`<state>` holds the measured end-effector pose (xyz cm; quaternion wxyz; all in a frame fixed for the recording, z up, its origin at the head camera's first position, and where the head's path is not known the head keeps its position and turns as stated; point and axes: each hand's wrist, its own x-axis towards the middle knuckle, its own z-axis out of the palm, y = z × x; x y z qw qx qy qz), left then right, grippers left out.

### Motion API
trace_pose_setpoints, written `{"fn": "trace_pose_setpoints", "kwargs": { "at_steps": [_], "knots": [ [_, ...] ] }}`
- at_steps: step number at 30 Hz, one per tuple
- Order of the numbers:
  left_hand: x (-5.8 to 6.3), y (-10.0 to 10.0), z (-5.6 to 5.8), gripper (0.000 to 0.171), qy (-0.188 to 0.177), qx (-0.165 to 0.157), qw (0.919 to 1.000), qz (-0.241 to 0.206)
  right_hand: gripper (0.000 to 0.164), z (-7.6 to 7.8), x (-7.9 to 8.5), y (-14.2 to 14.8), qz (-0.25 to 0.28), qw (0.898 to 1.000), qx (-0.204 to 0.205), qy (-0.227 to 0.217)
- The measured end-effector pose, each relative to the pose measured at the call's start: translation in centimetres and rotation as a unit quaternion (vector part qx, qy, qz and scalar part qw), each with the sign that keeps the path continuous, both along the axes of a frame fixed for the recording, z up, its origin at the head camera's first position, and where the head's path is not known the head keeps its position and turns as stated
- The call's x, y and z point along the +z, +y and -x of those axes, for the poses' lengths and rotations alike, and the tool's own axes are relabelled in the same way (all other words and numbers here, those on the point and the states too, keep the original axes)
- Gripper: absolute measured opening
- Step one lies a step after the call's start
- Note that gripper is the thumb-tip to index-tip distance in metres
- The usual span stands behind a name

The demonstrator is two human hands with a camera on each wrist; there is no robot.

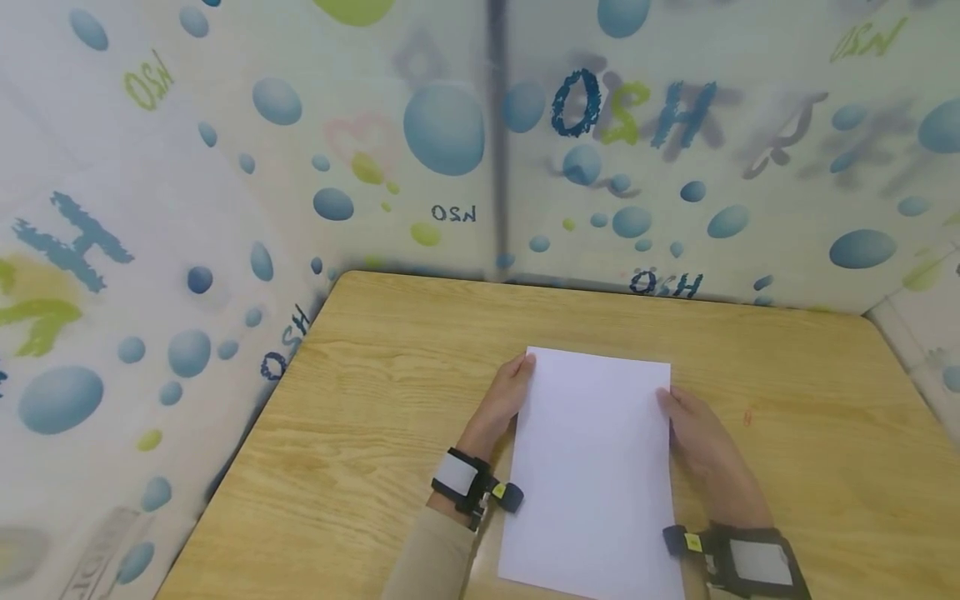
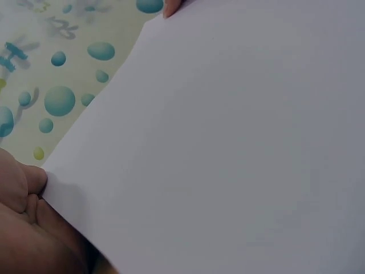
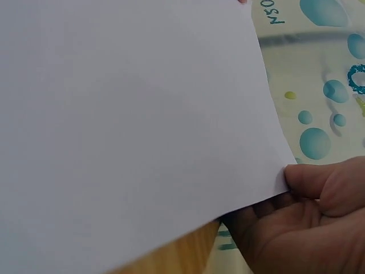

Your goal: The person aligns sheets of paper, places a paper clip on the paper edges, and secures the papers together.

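A blank white sheet of paper [image 1: 592,475] is held up between both hands over the wooden table. My left hand [image 1: 502,396] pinches it at the far left corner, thumb on top and fingers beneath, as the left wrist view shows the hand [image 2: 28,217] at the paper's corner. On the opposite edge my right hand [image 1: 701,433] grips the sheet a little below the far right corner. In the right wrist view the right thumb [image 3: 311,181] lies on the paper's face, with the other fingers partly hidden under it.
The light wooden table [image 1: 360,400] spreads around the sheet, with a small red mark [image 1: 747,417] to the right. A wall covering [image 1: 420,242] printed with blue and green drops stands behind the table and along its left side. Each wrist wears a strapped camera.
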<state>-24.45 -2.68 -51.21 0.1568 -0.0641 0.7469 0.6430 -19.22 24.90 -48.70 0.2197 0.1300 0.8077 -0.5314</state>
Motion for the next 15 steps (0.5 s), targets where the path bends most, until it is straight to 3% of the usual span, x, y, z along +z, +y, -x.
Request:
{"fn": "trace_pose_setpoints", "kwargs": {
  "at_steps": [15],
  "knots": [
    [0.35, -0.25, -0.27, 0.053, -0.011, -0.016, 0.9998, 0.0, 0.075, -0.15, 0.12, -0.01, 0.019, 1.0, 0.001, 0.004]
  ]
}}
